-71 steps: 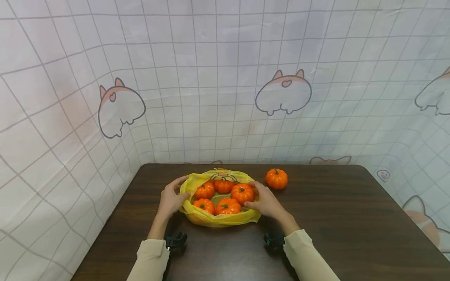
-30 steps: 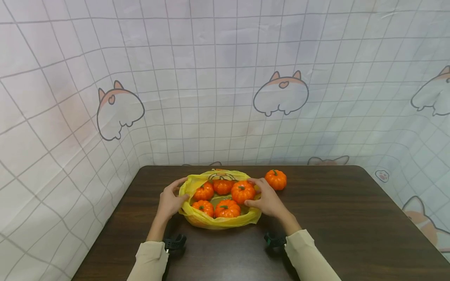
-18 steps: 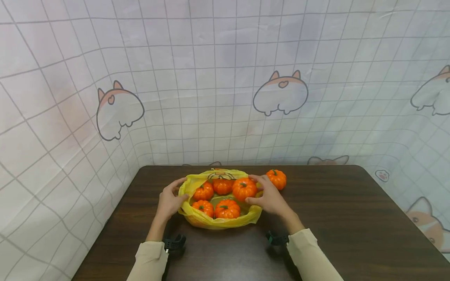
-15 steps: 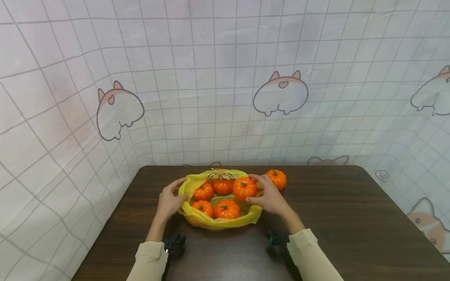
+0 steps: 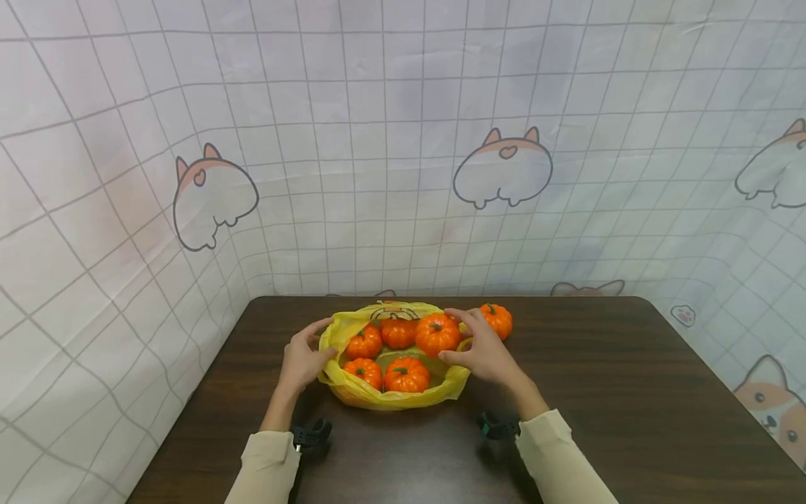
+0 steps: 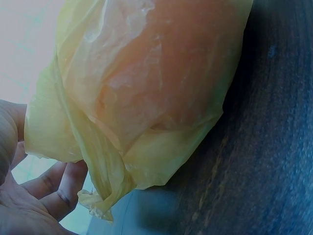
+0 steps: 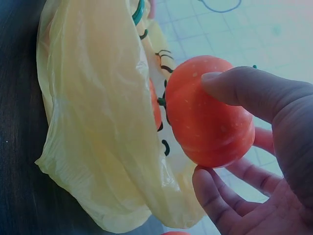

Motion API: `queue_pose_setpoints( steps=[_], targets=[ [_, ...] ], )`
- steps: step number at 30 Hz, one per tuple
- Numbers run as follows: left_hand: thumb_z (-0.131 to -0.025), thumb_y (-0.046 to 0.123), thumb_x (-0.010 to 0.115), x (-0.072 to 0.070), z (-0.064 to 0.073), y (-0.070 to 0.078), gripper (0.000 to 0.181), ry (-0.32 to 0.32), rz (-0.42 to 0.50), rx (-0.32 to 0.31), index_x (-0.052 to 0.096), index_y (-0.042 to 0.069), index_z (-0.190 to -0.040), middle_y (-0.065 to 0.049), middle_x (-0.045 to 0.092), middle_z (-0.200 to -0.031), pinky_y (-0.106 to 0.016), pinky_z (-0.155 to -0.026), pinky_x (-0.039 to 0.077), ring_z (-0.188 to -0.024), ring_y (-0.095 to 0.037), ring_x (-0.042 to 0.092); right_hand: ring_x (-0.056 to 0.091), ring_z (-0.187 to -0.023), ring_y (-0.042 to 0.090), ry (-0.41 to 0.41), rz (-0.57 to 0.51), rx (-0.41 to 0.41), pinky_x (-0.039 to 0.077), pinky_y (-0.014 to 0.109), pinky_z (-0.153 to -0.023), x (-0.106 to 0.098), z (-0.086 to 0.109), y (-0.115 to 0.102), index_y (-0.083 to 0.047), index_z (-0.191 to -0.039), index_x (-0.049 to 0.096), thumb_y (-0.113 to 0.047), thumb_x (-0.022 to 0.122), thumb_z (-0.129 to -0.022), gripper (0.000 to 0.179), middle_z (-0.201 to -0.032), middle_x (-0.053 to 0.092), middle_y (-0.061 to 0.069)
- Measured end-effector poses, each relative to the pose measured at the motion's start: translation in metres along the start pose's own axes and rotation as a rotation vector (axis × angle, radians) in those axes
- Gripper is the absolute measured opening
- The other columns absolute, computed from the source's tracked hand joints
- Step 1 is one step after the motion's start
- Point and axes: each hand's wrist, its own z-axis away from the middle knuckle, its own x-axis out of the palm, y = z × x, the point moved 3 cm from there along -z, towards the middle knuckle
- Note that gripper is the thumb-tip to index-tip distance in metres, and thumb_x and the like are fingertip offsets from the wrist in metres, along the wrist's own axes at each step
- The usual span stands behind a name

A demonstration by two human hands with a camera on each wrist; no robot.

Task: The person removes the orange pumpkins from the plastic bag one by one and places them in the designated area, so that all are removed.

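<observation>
A yellow plastic bag (image 5: 390,400) sits with its mouth spread wide on the dark table. My left hand (image 5: 301,360) pinches its left rim, thumb over the edge and fingers outside; the left wrist view shows the thin bag wall (image 6: 146,88) beside that hand (image 6: 29,196). With thumb and fingers, my right hand (image 5: 485,352) grips a small orange pumpkin (image 5: 437,334) at the right of the mouth. In the right wrist view this pumpkin (image 7: 208,112) is raised at the bag's rim. Several other small pumpkins, such as the front one (image 5: 406,375), lie inside the bag.
Behind my right hand, another orange pumpkin (image 5: 499,320) stands on the table (image 5: 604,399), outside the bag and partly hidden. White grid cloth with cartoon corgis (image 5: 352,175) hangs along the back and sides. A dark band (image 5: 311,434) is on my left wrist.
My right hand has lifted the gripped pumpkin slightly up from its spot among the others, moving a little away from me. My left hand has stayed on the bag's rim.
</observation>
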Motion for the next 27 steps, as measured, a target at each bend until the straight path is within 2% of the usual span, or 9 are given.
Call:
queue_pose_setpoints(
  steps=[5, 17, 27],
  targets=[
    [-0.090, 0.011, 0.074, -0.001, -0.001, 0.000, 0.058, -0.004, -0.008, 0.000, 0.059, 0.025, -0.145, -0.025, 0.068, -0.122, -0.033, -0.063, 0.059, -0.083, -0.028, 0.068, 0.057, -0.116, 0.040, 0.017, -0.018, -0.010, 0.056, 0.053, -0.094, -0.004, 0.002, -0.003, -0.014, -0.153, 0.047, -0.019, 0.085, -0.085, 0.078, -0.135, 0.046, 0.014],
    [-0.088, 0.010, 0.074, -0.003, -0.005, 0.003, 0.057, -0.002, 0.003, -0.022, 0.061, 0.023, -0.143, -0.025, 0.069, -0.118, -0.033, -0.062, 0.060, -0.085, -0.028, 0.069, 0.063, -0.110, 0.038, 0.080, -0.005, -0.027, 0.057, 0.041, -0.088, -0.020, 0.003, 0.004, -0.016, -0.151, 0.049, -0.022, 0.086, -0.084, 0.076, -0.132, 0.046, 0.015],
    [-0.090, 0.011, 0.073, -0.002, -0.006, 0.001, 0.056, -0.026, -0.014, -0.033, 0.060, 0.022, -0.144, -0.027, 0.066, -0.122, -0.034, -0.063, 0.060, -0.081, -0.025, 0.068, 0.059, -0.114, 0.038, 0.141, -0.017, -0.008, 0.058, 0.048, -0.092, -0.040, 0.005, 0.012, -0.015, -0.150, 0.049, -0.020, 0.085, -0.084, 0.075, -0.135, 0.044, 0.017]
  ],
)
